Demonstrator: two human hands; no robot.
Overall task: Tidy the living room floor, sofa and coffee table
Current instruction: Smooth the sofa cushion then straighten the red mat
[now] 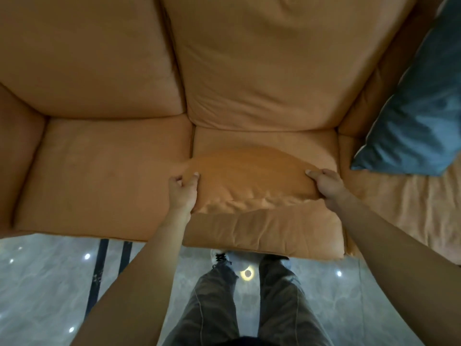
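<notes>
One sofa (99,171), one blue pillow (424,108), two hands (183,193) (326,184).

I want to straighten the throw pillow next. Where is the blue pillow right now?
In the head view, the blue pillow is at the right edge, propped on the sofa, just right of the pulled-out seat cushion.

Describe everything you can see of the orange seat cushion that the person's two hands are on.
The seat cushion is orange-tan, soft, of smooth leather-like cloth, wrinkled toward its front. It lies in the sofa's middle seat, against a back cushion, with a neighbouring seat cushion at its left. Its front edge juts over the floor, further than the neighbour's. Its top bulges between the hands: the left hand grips its left edge, the right hand its right edge.
</notes>
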